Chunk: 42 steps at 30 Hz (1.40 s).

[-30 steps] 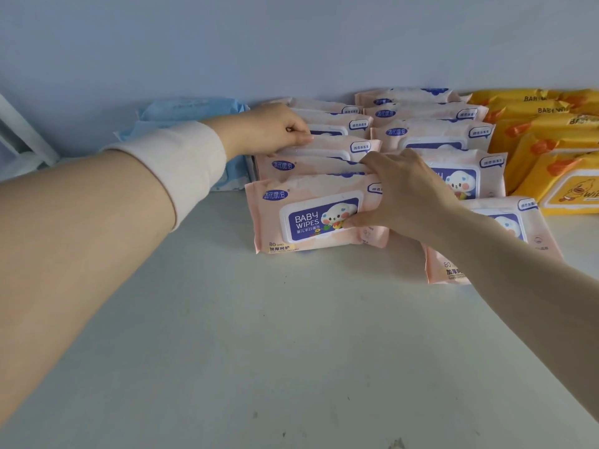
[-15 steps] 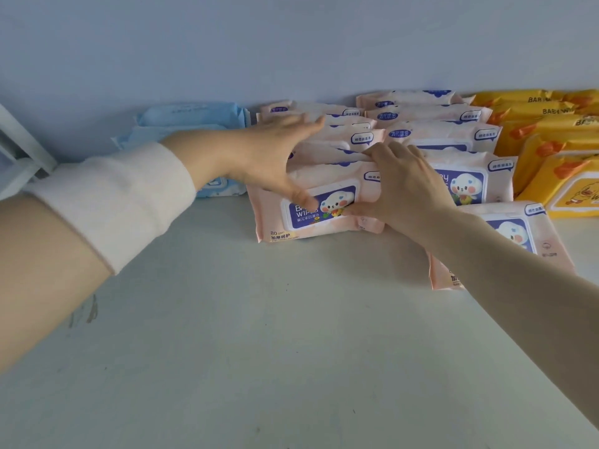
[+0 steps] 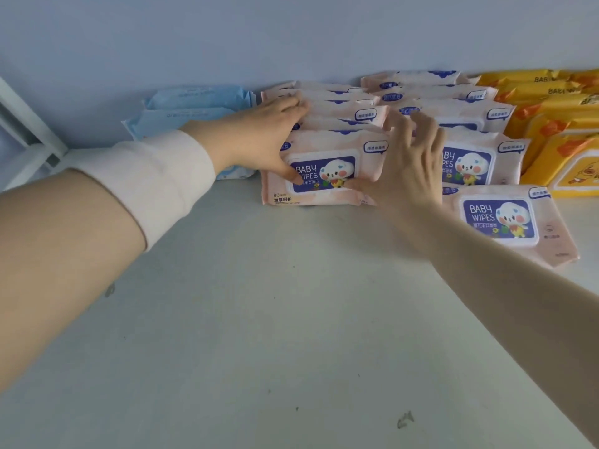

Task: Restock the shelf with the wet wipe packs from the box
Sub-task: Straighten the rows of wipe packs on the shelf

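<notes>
Two rows of pink baby wipe packs lean in overlapping lines on the pale shelf point(image 3: 291, 319). The front pack of the left row point(image 3: 324, 189) has a blue "BABY WIPES" label. My left hand point(image 3: 262, 137) lies flat against the left side of that row, thumb on the front pack. My right hand point(image 3: 408, 166) presses the same pack's right edge with fingers spread. Neither hand grips a pack. The right row's front pack point(image 3: 505, 222) lies flatter, nearer to me. The box is not in view.
Light blue packs point(image 3: 194, 105) stand at the back left, partly behind my left sleeve. Yellow packs point(image 3: 557, 131) fill the back right. A white bracket point(image 3: 26, 124) runs down the left edge. The blue wall point(image 3: 291, 34) closes the back.
My left hand came forward from the back of the left row and flattened against its left side. The front pack slid back against the row. My right hand's fingers spread apart.
</notes>
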Available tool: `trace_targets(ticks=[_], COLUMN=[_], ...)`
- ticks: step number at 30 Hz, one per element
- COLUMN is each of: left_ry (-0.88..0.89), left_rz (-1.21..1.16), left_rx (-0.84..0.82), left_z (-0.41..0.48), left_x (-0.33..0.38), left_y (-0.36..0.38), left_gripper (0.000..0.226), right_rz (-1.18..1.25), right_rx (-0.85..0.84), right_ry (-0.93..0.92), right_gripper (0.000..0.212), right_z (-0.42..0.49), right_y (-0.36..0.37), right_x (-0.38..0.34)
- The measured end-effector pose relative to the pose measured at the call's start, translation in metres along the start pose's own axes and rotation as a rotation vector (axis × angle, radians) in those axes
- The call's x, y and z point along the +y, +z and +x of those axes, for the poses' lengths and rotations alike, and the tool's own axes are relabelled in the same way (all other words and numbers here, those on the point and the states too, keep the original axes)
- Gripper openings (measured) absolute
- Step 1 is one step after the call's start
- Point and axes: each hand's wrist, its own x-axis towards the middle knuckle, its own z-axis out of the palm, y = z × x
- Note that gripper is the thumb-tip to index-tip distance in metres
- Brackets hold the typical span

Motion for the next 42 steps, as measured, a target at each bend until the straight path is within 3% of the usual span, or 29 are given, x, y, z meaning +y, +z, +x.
trace_targets(ticks=[3,7,11,15,20,29,35,39,42], left_ry=[-0.029,-0.053,-0.058,-0.054,-0.064,-0.048,-0.079,-0.114,-0.114], left_rz=[-0.021,-0.032,-0.038,-0.03,-0.015,0.013,0.071,0.196,0.269], left_rx=[-0.012,0.017,0.046,0.051,0.102,0.094,0.11,0.02,0.01], left_z=[-0.006,-0.011,-0.011,-0.01,-0.006,-0.007,-0.009,-0.011,-0.014], left_x=[0.0,-0.003,-0.003,-0.004,-0.006,-0.009,-0.003,0.013,0.034], left_y=[0.0,0.002,0.002,0.002,0.005,0.006,0.009,-0.004,-0.02], left_gripper=[0.12,0.113,0.108,0.108,0.107,0.107,0.104,0.104,0.112], right_rz=[0.246,0.49,0.538,0.465,0.404,0.512,0.437,0.407,0.24], right_rx=[0.107,-0.139,-0.146,-0.114,-0.091,-0.13,-0.129,-0.395,-0.701], right_ry=[0.127,0.423,0.61,0.684,0.676,0.597,0.597,0.562,0.307], right_gripper=[0.091,0.059,0.047,0.036,0.028,0.052,0.047,0.034,0.035], right_z=[-0.04,-0.067,-0.043,-0.021,-0.008,-0.013,-0.008,-0.011,-0.017], right_y=[0.003,0.018,0.025,0.032,0.04,0.037,0.038,0.012,-0.021], right_x=[-0.008,-0.017,-0.019,-0.013,-0.011,-0.009,-0.014,-0.015,-0.018])
